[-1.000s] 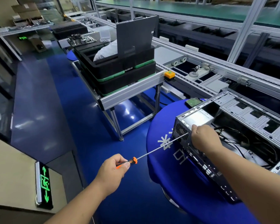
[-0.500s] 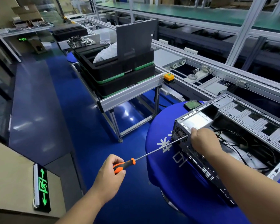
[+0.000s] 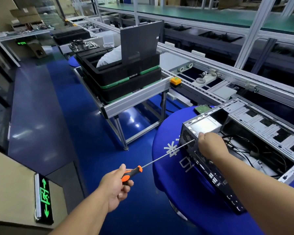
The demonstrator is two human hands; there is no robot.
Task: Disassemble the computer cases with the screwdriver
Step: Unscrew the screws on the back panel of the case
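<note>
An open computer case (image 3: 255,126) lies on its side on a round table with a blue cloth (image 3: 166,160), its inside with black cables facing up. My left hand (image 3: 116,185) grips the orange and black handle of a long screwdriver (image 3: 166,154). The thin shaft runs up and right to the case's rear panel near the silver power supply (image 3: 204,125). My right hand (image 3: 210,145) rests curled on the case's rear top edge, right at the screwdriver tip. The tip itself is hidden behind the fingers.
A metal stand (image 3: 136,100) carries stacked black trays (image 3: 126,82) with a dark panel upright in them. A conveyor line (image 3: 219,73) runs behind the case. A green circuit board (image 3: 202,108) lies on the table's far edge. A lit exit sign (image 3: 44,197) sits low left.
My left hand has shifted on the handle, showing more of the orange grip. The view has moved slightly; the screwdriver stays against the case's rear panel.
</note>
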